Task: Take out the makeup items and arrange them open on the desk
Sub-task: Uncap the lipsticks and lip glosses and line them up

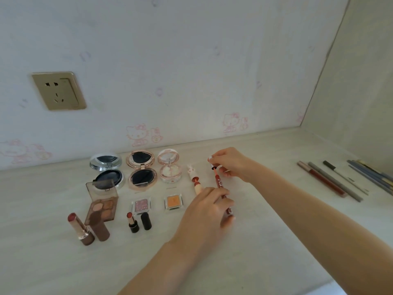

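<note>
Red lip gloss tube [223, 193] is getting pinched by left hand [204, 211]; right hand [231, 165], at 12 o'clock, is pinching its wand cap [212, 165].

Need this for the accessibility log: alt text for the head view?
Two hands pull a red lip gloss apart above a pale desk: the left hand grips the tube, the right hand pinches the wand cap. To the left lie three open compacts, palettes and uncapped lipsticks; capped pencils lie far right.
</note>
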Tool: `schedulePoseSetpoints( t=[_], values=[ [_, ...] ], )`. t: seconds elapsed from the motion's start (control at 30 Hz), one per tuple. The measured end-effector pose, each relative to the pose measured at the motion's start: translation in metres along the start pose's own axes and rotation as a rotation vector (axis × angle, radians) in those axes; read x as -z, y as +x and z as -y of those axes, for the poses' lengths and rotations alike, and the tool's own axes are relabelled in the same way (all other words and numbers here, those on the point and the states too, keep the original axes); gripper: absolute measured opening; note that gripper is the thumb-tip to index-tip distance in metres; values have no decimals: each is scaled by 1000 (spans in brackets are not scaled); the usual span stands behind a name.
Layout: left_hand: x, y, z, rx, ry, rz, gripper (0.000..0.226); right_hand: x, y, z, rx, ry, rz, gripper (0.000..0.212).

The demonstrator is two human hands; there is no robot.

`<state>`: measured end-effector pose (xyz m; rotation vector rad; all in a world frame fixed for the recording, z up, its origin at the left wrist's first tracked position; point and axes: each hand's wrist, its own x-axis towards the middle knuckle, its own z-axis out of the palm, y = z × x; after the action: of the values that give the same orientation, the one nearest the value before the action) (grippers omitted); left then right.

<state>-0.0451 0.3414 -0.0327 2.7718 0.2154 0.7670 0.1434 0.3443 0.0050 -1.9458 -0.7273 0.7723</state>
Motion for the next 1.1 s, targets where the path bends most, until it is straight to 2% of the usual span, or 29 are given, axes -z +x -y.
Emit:
schedulePoseSetpoints(
  t=[0.07,0.2,0.37,0.8,0.97,1.1],
  values=[
    [0,0,3,-15,24,-5,23,-1,5,1,6,-22,4,20],
    [0,-1,8,-37,11,1,25,-3,12,6,33,-80,15,11],
    [2,-3,11,-10,47,-34,21,-11,18,9,61,-181,28,8],
    [4,-4,15,78,5,-50,21,-31,26,16,133,-421,-48,38],
    [3,-3,16,84,-23,-52,24,-30,24,16,146,-454,-62,33],
    [3,-3,16,73,-20,-60,27,-26,20,15,139,-436,-67,40]
  ],
)
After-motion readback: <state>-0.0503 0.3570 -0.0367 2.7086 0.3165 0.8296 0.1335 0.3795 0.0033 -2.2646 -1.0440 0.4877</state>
